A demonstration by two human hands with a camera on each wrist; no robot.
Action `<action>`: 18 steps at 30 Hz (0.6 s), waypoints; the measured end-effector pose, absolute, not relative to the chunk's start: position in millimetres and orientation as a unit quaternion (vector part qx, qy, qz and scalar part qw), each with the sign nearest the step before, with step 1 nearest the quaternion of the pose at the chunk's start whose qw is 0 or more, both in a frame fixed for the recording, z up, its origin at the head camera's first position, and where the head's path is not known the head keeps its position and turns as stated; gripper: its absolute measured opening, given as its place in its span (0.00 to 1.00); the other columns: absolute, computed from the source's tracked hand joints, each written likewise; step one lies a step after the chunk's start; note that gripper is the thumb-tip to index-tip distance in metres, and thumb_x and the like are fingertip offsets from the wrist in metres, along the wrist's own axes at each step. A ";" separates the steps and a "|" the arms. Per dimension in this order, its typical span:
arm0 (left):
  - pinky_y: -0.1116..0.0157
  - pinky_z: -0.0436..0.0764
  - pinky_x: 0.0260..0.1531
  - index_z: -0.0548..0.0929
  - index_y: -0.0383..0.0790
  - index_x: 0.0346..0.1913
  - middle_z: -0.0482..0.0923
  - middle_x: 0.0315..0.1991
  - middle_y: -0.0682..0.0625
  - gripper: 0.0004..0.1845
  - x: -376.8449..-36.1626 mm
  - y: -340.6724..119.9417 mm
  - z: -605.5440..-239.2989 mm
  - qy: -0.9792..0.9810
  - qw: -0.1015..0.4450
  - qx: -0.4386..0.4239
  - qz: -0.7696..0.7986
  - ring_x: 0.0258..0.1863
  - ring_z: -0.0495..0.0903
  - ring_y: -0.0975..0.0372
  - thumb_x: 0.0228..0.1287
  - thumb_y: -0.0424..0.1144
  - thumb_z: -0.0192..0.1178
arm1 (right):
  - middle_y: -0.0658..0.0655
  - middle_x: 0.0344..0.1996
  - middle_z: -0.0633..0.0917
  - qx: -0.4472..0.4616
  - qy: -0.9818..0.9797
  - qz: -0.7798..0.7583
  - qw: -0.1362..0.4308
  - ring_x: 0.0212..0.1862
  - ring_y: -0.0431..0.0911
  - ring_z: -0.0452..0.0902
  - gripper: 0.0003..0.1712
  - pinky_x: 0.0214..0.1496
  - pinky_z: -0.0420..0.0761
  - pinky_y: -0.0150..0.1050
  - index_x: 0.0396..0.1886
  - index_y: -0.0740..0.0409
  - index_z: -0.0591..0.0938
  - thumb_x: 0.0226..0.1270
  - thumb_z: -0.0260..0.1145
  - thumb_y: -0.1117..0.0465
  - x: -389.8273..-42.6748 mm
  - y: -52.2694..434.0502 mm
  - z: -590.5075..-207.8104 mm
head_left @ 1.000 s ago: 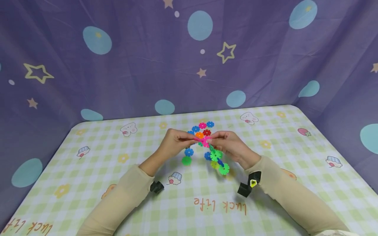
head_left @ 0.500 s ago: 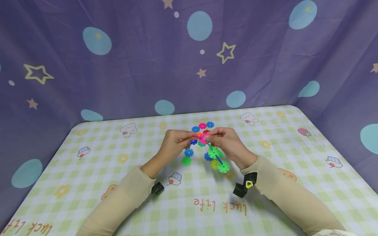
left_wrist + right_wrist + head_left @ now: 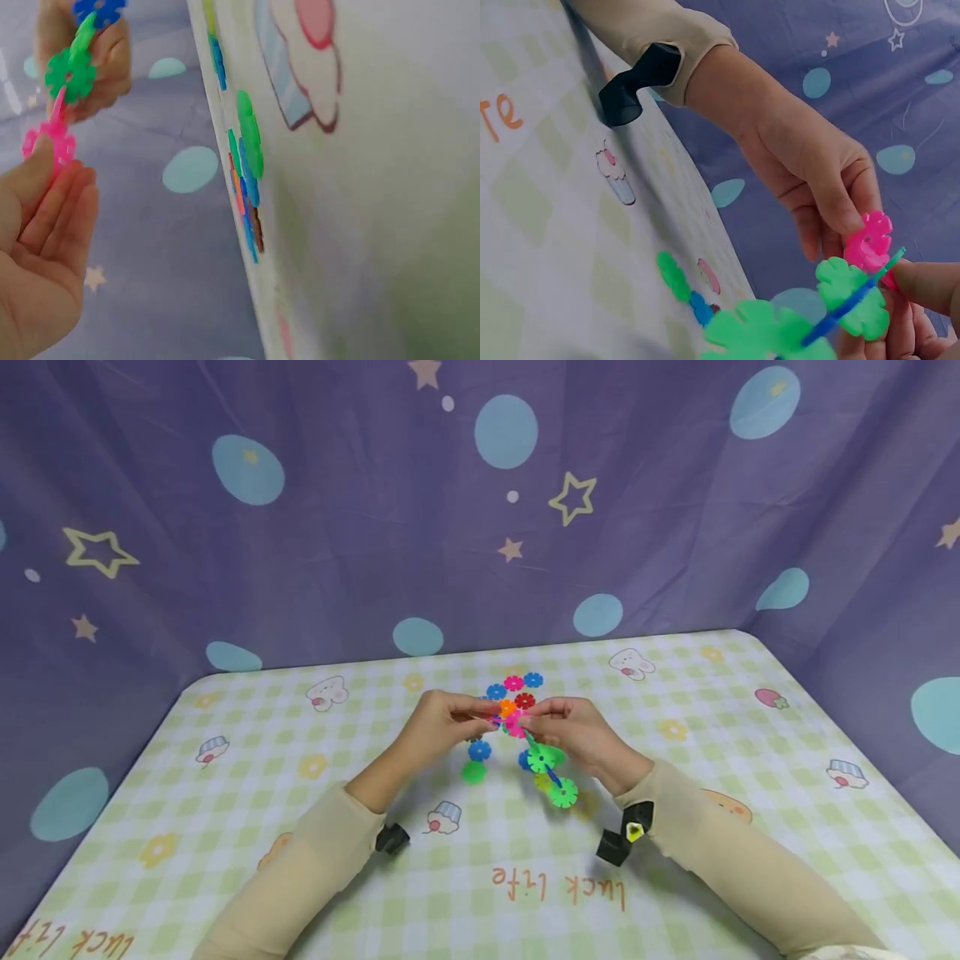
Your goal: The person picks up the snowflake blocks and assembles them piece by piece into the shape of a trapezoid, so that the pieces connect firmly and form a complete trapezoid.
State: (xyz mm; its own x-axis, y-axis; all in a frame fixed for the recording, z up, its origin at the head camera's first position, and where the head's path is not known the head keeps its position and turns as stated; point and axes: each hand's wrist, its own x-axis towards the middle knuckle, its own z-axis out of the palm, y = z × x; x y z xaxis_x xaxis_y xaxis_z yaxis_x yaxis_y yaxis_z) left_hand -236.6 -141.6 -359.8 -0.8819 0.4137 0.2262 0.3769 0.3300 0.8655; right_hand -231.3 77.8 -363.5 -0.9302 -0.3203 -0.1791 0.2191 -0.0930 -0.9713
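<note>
Several notched discs, pink, green, blue, interlocked chain (image 3: 542, 758).

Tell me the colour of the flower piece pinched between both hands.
Bright pink flower piece, clearest in the right wrist view, pinched by the left hand.

Chain of snowflake discs (image 3: 542, 760): plastic, notched rims, slotted edge to edge. It is held in the air above the counter (image 3: 675, 877), slanting down from the hands towards the person.

Top piece: pink disc (image 3: 514, 723), facing the head camera, pinched at its rim by the fingers (image 3: 832, 202) of the left hand (image 3: 442, 720). Right hand (image 3: 573, 731) grips the chain just beside the pink disc.

Below it: green disc (image 3: 540, 758), a thin blue disc seen edge-on, then a second green disc (image 3: 562, 792) hanging free at the low end.
</note>
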 end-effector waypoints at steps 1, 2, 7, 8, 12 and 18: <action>0.55 0.83 0.35 0.84 0.31 0.48 0.83 0.44 0.39 0.15 -238.4 -144.2 -360.3 0.813 0.040 0.229 0.535 0.34 0.84 0.47 0.57 0.32 0.66 | 0.50 0.27 0.83 -0.040 0.648 -0.737 0.186 0.29 0.41 0.78 0.02 0.37 0.81 0.32 0.33 0.63 0.79 0.64 0.63 0.68 -231.6 79.9 -365.1; 0.55 0.83 0.37 0.83 0.32 0.49 0.82 0.46 0.38 0.16 -240.5 -147.0 -361.3 0.810 0.059 0.215 0.542 0.37 0.84 0.48 0.57 0.32 0.66 | 0.49 0.27 0.83 -0.044 0.648 -0.737 0.188 0.30 0.41 0.78 0.02 0.38 0.81 0.32 0.34 0.63 0.79 0.64 0.63 0.68 -231.9 82.2 -366.4; 0.60 0.82 0.44 0.82 0.29 0.50 0.81 0.48 0.36 0.16 -248.3 -163.6 -371.3 0.803 0.142 0.186 0.548 0.43 0.84 0.53 0.58 0.29 0.65 | 0.47 0.28 0.82 -0.062 0.647 -0.734 0.199 0.33 0.40 0.77 0.03 0.42 0.80 0.33 0.33 0.58 0.79 0.66 0.61 0.66 -233.1 91.1 -369.5; 0.62 0.81 0.44 0.82 0.29 0.50 0.81 0.48 0.37 0.16 -248.6 -166.6 -373.2 0.803 0.162 0.188 0.541 0.44 0.83 0.54 0.57 0.29 0.65 | 0.47 0.28 0.82 -0.066 0.647 -0.733 0.201 0.33 0.40 0.77 0.03 0.42 0.80 0.33 0.33 0.57 0.79 0.67 0.60 0.66 -233.1 92.5 -369.3; 0.64 0.80 0.46 0.83 0.30 0.49 0.82 0.48 0.40 0.16 -248.1 -174.0 -378.8 0.803 0.235 0.213 0.504 0.48 0.81 0.53 0.56 0.29 0.66 | 0.47 0.29 0.81 -0.072 0.642 -0.734 0.209 0.36 0.41 0.77 0.04 0.42 0.78 0.35 0.32 0.54 0.79 0.68 0.59 0.65 -233.7 97.0 -369.8; 0.66 0.80 0.46 0.84 0.31 0.47 0.83 0.46 0.43 0.16 -250.9 -179.3 -386.7 0.818 0.257 0.223 0.464 0.46 0.82 0.57 0.53 0.28 0.67 | 0.46 0.29 0.80 -0.079 0.636 -0.739 0.207 0.36 0.40 0.77 0.05 0.35 0.76 0.34 0.32 0.53 0.78 0.68 0.59 0.65 -233.4 100.2 -370.7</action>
